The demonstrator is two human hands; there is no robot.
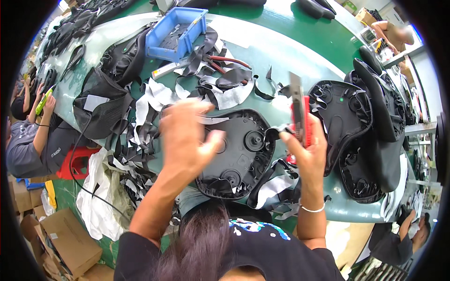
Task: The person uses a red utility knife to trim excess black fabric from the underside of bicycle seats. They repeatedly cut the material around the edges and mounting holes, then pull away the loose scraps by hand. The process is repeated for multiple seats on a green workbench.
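Observation:
An upturned black saddle (246,161) lies in front of me, its hollow underside facing up and trimmed material around its rim. Over its left side is my left hand (185,136), blurred by motion, thumb apart from the fingers and nothing seen in it. Right of the saddle, my right hand (307,145) is closed round a red utility knife (307,124), the blade pointing up and away from me. A black-and-white strip (273,135) curls beside the right thumb; whether it is pinched there I cannot tell. More cut strips (276,185) lie by the saddle's right edge.
Beyond the saddle are scraps (232,93), red-handled pliers (229,61) and a blue bin (176,35). More saddles (340,100) are stacked at right. Co-workers sit at left (30,145) and lower right. Cardboard boxes (70,239) stand on the floor.

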